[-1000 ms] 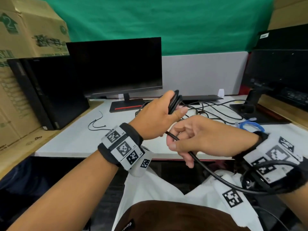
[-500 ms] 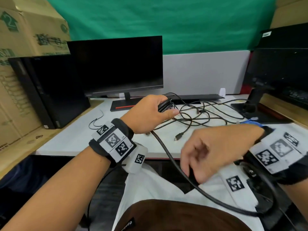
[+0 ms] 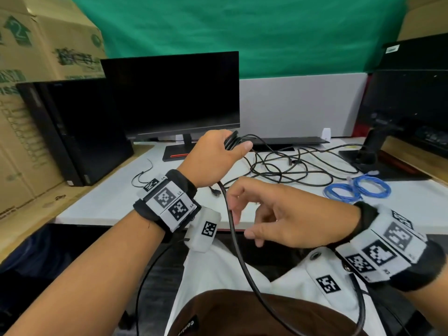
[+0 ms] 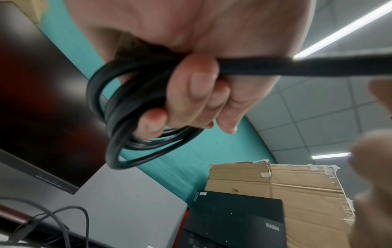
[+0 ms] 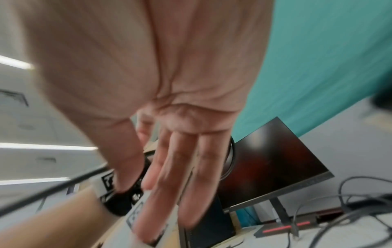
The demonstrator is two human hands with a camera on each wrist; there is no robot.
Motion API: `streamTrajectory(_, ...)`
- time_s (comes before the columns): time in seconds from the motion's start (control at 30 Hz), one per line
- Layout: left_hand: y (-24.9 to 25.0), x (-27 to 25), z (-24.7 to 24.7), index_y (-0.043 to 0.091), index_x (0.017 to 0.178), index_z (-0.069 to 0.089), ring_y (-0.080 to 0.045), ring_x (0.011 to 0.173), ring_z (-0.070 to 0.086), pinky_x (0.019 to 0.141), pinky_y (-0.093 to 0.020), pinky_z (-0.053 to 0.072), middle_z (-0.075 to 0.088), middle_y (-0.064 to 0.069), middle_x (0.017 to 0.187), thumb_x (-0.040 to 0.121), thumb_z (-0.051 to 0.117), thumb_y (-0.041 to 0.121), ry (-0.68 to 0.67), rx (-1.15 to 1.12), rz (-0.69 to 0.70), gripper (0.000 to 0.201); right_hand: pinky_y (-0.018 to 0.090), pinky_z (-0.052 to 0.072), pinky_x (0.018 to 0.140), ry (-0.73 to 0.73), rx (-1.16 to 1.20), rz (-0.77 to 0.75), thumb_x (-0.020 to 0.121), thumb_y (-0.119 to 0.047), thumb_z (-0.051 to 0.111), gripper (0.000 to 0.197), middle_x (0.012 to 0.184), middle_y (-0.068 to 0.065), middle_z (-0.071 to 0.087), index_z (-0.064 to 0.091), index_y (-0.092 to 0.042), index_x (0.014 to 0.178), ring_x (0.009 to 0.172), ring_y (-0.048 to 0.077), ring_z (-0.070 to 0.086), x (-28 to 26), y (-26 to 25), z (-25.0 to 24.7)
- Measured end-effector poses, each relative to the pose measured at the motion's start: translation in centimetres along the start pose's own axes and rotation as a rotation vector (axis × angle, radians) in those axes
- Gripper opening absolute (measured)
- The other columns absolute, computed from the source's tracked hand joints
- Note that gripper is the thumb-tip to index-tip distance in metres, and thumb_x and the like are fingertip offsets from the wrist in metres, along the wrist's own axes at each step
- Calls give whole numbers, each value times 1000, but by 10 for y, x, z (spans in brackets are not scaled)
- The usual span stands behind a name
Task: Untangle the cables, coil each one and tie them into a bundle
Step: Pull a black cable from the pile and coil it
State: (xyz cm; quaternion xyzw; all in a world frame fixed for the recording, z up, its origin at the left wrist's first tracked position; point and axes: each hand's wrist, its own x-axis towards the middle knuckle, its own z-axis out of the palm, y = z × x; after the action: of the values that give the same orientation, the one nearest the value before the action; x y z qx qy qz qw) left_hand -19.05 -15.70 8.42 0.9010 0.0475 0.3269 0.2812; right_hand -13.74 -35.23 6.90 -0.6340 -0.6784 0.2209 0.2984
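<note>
Several loops of thick black cable (image 4: 118,115) sit gathered in the left hand (image 3: 213,161), whose grip is closed round them, fingers curled through the coil and thumb pressed on top; the hand is raised above the middle of the desk (image 3: 101,202), in front of the monitor (image 3: 174,93); from under that hand the free length of the same cable drops past the near edge of the desk, curves down over the person's lap and sweeps round to the right; the right hand (image 3: 286,214) hangs just above the near edge, fingers spread and loosely bent, its grip open and holding nothing; the cable's free length passes just beside its fingertips (image 3: 236,215), and whether they touch it cannot be told; in the right wrist view the fingers are straight and blurred; a tangle of thin black cables (image 3: 291,166) lies loose on the desk toward its far edge; a coiled blue cable (image 3: 356,190) rests near the right edge; a short thin wire (image 3: 143,175) lies toward the left edge; a black computer tower (image 3: 72,132) stands at the far left corner, with cardboard boxes (image 3: 36,57) behind it.
</note>
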Motion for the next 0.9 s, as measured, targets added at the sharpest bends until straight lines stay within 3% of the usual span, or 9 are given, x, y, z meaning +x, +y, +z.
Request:
streamTrajectory(0.1, 1, -2, 5, 14, 66, 45, -5, 35, 32, 36, -11, 27, 36, 14, 41, 97, 60, 41, -49, -31, -37, 44, 14, 52, 74, 45, -242, -106, 89, -16, 73, 48, 106, -23, 59, 58, -36, 129, 78, 7, 68, 4, 3, 5)
streamTrajectory(0.17, 4, -2, 9, 1, 72, 49, -6, 33, 30, 33, -11, 25, 34, 12, 44, 97, 59, 42, -52, -46, -36, 49, 15, 49, 74, 134, -326, -182, 87, -20, 75, 25, 94, -23, 62, 72, -24, 112, 79, 5, 65, 10, 3, 9)
streamTrajectory(0.3, 8, -5, 10, -7, 73, 52, -13, 31, 34, 34, -18, 29, 40, -13, 44, 100, 42, 58, -122, -207, -36, 71, 21, 53, 61, 435, -146, -257, 92, -24, 67, 11, 76, -8, 68, 76, -16, 92, 59, 8, 62, 11, 5, 1)
streamTrajectory(0.4, 7, -12, 9, -7, 67, 53, -22, 30, 36, 42, -32, 37, 38, -19, 39, 94, 19, 75, -309, -350, -63, 93, 40, 56, 47, 552, 127, -177, 99, -24, 57, 18, 77, 4, 68, 73, -18, 95, 51, 23, 62, 6, 3, -16)
streamTrajectory(0.5, 2, -17, 9, 3, 74, 54, -17, 27, 29, 45, -31, 33, 35, -6, 37, 87, 41, 78, -469, -559, -81, 77, 37, 53, 43, 621, 403, -118, 99, -27, 55, 21, 77, 11, 68, 71, -13, 94, 49, 27, 61, 3, 5, -30)
streamTrajectory(0.57, -1, -18, 9, 1, 76, 49, -15, 26, 28, 45, -31, 31, 33, -5, 38, 89, 64, 52, -529, -663, -95, 55, 28, 49, 43, 639, 580, -92, 93, -29, 58, 20, 74, 8, 67, 68, -12, 91, 47, 22, 59, 2, 7, -38)
streamTrajectory(0.7, -5, -12, 3, 7, 66, 43, -15, 23, 28, 43, -26, 37, 32, -1, 34, 95, 54, 11, -569, -781, -125, 31, 21, 50, 48, 551, 942, -147, 90, -16, 55, 18, 84, -1, 72, 73, -20, 91, 57, 9, 63, -10, 13, -58)
streamTrajectory(0.83, -13, -10, -10, 6, 74, 54, -13, 23, 25, 43, -25, 39, 30, 1, 34, 98, 44, 26, -584, -908, -183, 33, 36, 57, 68, 200, 1277, -238, 89, -22, 49, 38, 121, 14, 68, 67, -8, 120, 83, 24, 69, -28, 14, -79)
streamTrajectory(0.9, -16, -9, -11, 5, 80, 56, -13, 24, 25, 43, -26, 40, 31, 1, 36, 102, 39, 39, -615, -916, -188, 44, 42, 58, 69, 170, 1097, -203, 93, -23, 52, 32, 123, 17, 66, 64, -9, 119, 87, 30, 69, -31, 15, -82)
